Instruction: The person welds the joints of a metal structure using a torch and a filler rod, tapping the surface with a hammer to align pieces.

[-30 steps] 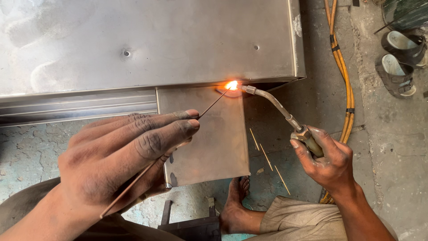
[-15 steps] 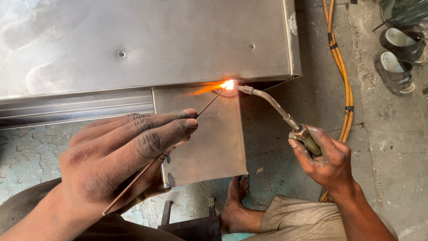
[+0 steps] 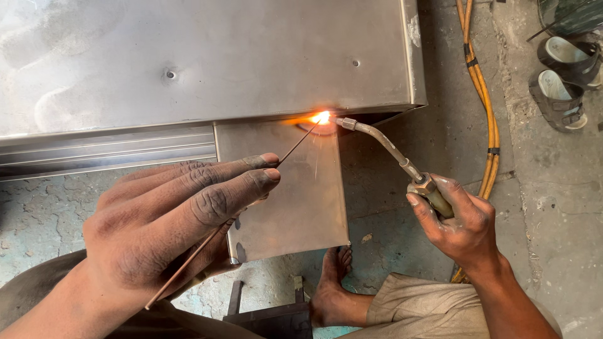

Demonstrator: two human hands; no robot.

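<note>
1. Spanning the far side, the big steel sheet (image 3: 207, 59) meets a smaller steel panel (image 3: 286, 188) hanging toward the near side; their seam looks joined only at the glowing spot (image 3: 320, 117), the rest seemingly left.
2. Right hand (image 3: 461, 223) is clenched around the torch (image 3: 402, 164), flame at the seam.
3. Left hand (image 3: 169, 229) pinches a thin filler rod (image 3: 251, 191), tip beside the flame.

rough concrete floor (image 3: 553, 188), orange hoses (image 3: 487, 107) and two sandals (image 3: 562, 75) lying on it
</note>
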